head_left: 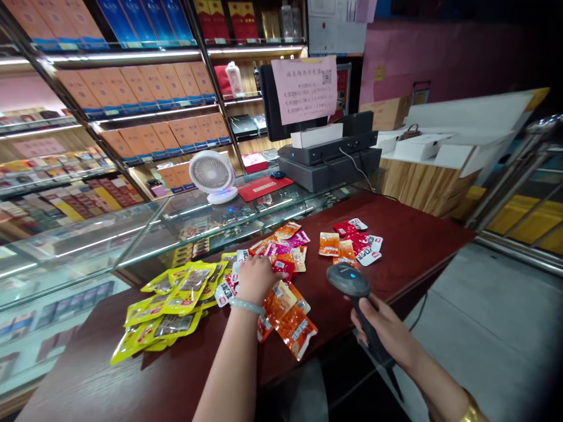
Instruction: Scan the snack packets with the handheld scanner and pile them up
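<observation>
My right hand (pixel 380 328) is wrapped round the handle of a dark barcode scanner (pixel 349 280), its head lit by a small blue light. My left hand (pixel 256 278), with a pale bangle at the wrist, is closed on a red snack packet (pixel 284 267) within a mixed heap. Its far fingers are partly hidden. Orange snack packets (pixel 297 331) lie just right of that wrist, and pink packets (pixel 299 238) lie beyond the hand. To the left spreads a pile of yellow snack packets (pixel 189 287). Across from the scanner is a smaller group of red-and-white packets (pixel 367 245) and orange ones.
The dark red tabletop (pixel 409 228) meets a glass display counter (pixel 176 225). On the glass stand a white fan (pixel 213 173), a red mat (pixel 266 187) and a cash drawer (pixel 329 167) below a monitor (pixel 268 99). Shelves of boxes rise behind; a metal railing (pixel 519 252) is at right.
</observation>
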The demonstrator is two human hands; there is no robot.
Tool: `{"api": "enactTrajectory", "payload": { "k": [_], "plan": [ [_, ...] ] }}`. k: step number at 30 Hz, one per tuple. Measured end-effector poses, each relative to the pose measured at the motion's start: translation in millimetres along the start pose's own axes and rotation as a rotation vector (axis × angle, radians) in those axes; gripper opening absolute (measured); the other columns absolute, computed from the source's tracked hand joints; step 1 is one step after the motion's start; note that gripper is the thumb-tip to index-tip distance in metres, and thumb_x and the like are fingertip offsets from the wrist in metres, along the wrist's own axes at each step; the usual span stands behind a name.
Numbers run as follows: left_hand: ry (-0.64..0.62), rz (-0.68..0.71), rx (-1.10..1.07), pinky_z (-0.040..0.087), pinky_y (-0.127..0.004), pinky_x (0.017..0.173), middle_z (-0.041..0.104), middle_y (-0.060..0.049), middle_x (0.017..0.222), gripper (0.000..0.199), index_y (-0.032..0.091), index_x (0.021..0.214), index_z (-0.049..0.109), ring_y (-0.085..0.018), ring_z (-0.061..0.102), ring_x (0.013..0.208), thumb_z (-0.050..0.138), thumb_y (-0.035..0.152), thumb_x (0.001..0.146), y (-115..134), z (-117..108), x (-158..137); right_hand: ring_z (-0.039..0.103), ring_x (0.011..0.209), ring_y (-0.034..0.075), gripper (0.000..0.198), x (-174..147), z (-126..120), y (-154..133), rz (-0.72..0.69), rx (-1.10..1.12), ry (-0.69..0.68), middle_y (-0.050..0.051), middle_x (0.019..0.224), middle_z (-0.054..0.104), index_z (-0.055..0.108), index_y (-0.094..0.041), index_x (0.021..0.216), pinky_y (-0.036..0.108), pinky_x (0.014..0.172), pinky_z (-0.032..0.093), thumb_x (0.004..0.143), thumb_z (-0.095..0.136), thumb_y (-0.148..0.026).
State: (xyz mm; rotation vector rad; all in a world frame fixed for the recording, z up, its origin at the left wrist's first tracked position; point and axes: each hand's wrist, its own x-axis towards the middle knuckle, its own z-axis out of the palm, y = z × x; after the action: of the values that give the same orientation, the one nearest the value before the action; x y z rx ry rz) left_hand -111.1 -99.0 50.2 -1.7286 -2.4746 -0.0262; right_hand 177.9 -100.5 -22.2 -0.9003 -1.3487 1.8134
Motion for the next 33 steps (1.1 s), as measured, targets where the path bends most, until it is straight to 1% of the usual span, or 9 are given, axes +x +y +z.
{"api": "enactTrajectory", "payload": {
  "k": [5,12,21,24,26,28,30,32,33],
  "plan": [
    [-0.015,0.086,-0.045,0.042,-0.038,0.086,0.069,-0.012,0.097,0.042,0.019,0.084,0.067,-0.029,0.061,0.102,0.057,0.059,0.083,-3.8,13.9,-0.3,0.046,0.041,0.007,0.047,11.0,18.8,13.5,0.014,-0.008,-0.062,-0.007,0.060,0.051,0.048,-0.020,0.092,0.023,0.045,0.043,0.086,0.054,-0.066],
    [0.103,-0.035,-0.356,0.037,-0.027,0.065,0.070,-0.006,0.089,0.029,0.022,0.103,0.054,-0.020,0.065,0.079,0.050,0.048,0.092,12.4,18.9,3.6,0.045,0.042,0.006,0.048,23.2,34.9,12.5,-0.008,0.064,-0.077,-0.008,0.059,0.050,0.048,-0.020,0.094,0.022,0.045,0.042,0.084,0.058,-0.066],
    [0.133,-0.013,-0.528,0.033,-0.025,0.060,0.068,0.000,0.080,0.014,0.024,0.096,0.053,-0.018,0.064,0.073,0.057,0.034,0.088,18.2,25.3,2.7,0.046,0.043,0.007,0.051,25.9,35.2,1.0,-0.015,0.143,-0.066,-0.007,0.060,0.051,0.051,-0.018,0.101,0.023,0.045,0.041,0.083,0.059,-0.065],
    [0.157,-0.035,-0.596,0.036,-0.025,0.061,0.067,-0.001,0.079,0.015,0.023,0.094,0.054,-0.018,0.063,0.072,0.053,0.037,0.090,19.2,28.3,3.6,0.046,0.043,0.007,0.051,25.4,32.1,5.0,-0.019,0.153,-0.065,-0.007,0.059,0.051,0.051,-0.018,0.099,0.022,0.044,0.040,0.083,0.059,-0.066],
    [0.166,-0.094,-0.712,0.038,-0.025,0.062,0.064,-0.001,0.073,0.020,0.022,0.094,0.054,-0.017,0.062,0.068,0.049,0.041,0.092,22.3,30.7,4.7,0.046,0.043,0.007,0.049,25.0,29.4,10.2,-0.023,0.160,-0.061,-0.007,0.059,0.051,0.051,-0.018,0.098,0.022,0.044,0.040,0.084,0.059,-0.065],
    [0.114,-0.138,-0.947,0.042,-0.026,0.062,0.061,0.000,0.068,0.027,0.021,0.100,0.054,-0.017,0.060,0.063,0.046,0.045,0.093,28.9,33.3,5.6,0.045,0.042,0.006,0.048,24.3,26.9,15.3,-0.024,0.165,-0.061,-0.007,0.059,0.051,0.050,-0.019,0.098,0.022,0.044,0.041,0.084,0.059,-0.064],
    [-0.021,-0.053,-1.253,0.048,-0.029,0.066,0.066,-0.002,0.076,0.037,0.020,0.117,0.051,-0.016,0.063,0.065,0.045,0.048,0.093,37.6,35.8,6.0,0.044,0.042,0.006,0.048,23.1,25.2,18.3,-0.026,0.167,-0.068,-0.008,0.059,0.050,0.050,-0.019,0.098,0.022,0.044,0.041,0.084,0.059,-0.064],
    [-0.146,0.156,-1.468,0.052,-0.035,0.079,0.070,-0.009,0.101,0.049,0.021,0.134,0.044,-0.019,0.068,0.084,0.050,0.046,0.091,44.8,37.4,6.8,0.044,0.042,0.006,0.048,21.6,24.6,18.5,-0.032,0.165,-0.075,-0.008,0.059,0.050,0.049,-0.019,0.098,0.022,0.045,0.041,0.084,0.059,-0.065],
    [-0.158,0.263,-1.487,0.051,-0.037,0.089,0.068,-0.011,0.115,0.053,0.022,0.138,0.042,-0.020,0.067,0.098,0.052,0.042,0.090,46.5,37.8,7.4,0.044,0.042,0.006,0.049,21.0,24.6,17.8,-0.032,0.163,-0.074,-0.008,0.059,0.050,0.049,-0.019,0.098,0.022,0.045,0.041,0.084,0.059,-0.065]
  ]
}}
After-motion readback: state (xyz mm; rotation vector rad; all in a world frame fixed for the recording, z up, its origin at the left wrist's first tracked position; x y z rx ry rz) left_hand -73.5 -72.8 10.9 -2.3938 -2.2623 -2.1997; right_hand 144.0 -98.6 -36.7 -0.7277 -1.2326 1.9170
